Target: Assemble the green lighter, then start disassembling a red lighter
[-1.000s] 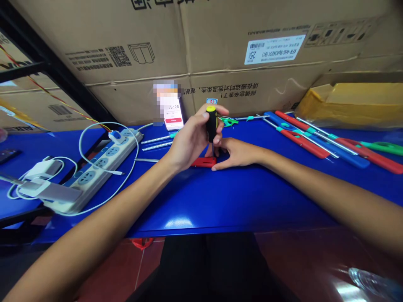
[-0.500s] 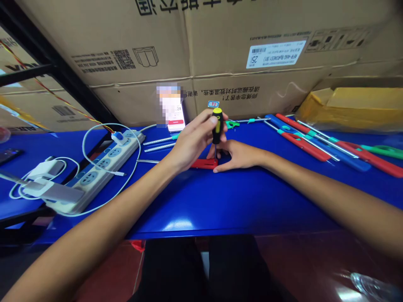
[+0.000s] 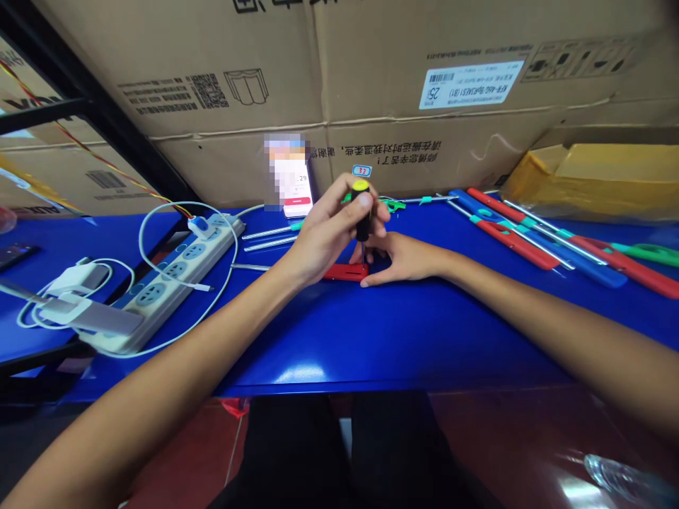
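Note:
My left hand (image 3: 332, 230) is closed round the black and yellow handle of a screwdriver (image 3: 363, 215), which stands upright. Its tip meets the right end of a red plastic handle (image 3: 344, 272) lying on the blue table (image 3: 339, 346). A metal rod (image 3: 252, 267) shows to the left, partly hidden by my left forearm. My right hand (image 3: 395, 260) pinches the red handle's right end between thumb and fingers, beside the screwdriver tip. Some of its fingertips are hidden behind the screwdriver and the handle.
A white power strip (image 3: 170, 283) with cables and chargers lies left. A lit phone (image 3: 294, 187) leans against a large cardboard box (image 3: 371, 85). Red, blue and green handles with rods (image 3: 552, 237) lie right, before a yellow-taped package (image 3: 599, 184). Green pieces (image 3: 391, 205) lie behind my hands.
The screwdriver and my left hand have shifted very slightly, with the fingers turned a little on the handle. My right hand keeps its place. The view has moved slightly.

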The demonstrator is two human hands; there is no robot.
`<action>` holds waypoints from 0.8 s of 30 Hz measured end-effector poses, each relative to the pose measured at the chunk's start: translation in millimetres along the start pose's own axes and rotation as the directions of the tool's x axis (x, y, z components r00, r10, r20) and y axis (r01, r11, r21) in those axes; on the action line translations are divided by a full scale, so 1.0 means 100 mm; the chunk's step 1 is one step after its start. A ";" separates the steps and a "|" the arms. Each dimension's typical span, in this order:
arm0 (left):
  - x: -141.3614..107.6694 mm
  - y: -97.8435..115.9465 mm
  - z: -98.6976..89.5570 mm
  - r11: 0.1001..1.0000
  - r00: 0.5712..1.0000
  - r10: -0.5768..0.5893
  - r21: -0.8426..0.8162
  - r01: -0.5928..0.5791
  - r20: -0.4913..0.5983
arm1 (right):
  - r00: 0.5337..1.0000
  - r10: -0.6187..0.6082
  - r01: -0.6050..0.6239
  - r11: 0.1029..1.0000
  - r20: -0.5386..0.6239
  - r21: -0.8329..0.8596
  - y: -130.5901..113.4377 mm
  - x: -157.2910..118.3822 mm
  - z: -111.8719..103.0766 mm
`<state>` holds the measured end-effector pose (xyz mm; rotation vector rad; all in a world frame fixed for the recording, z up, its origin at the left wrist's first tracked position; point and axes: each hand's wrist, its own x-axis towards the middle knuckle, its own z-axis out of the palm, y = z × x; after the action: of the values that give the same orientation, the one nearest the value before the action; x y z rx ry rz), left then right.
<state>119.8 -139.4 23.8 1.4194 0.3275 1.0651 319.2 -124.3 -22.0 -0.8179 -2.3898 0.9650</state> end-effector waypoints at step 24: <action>0.01 0.04 0.01 1.000 0.998 -0.014 0.027 0.015 -0.054 | 1.000 -0.015 0.015 1.000 0.003 -0.018 0.04 0.00 -0.01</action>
<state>119.8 -139.8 28.1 1.4125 0.3916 1.0921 321.3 -121.7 -23.9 -0.8045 -2.4074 0.9402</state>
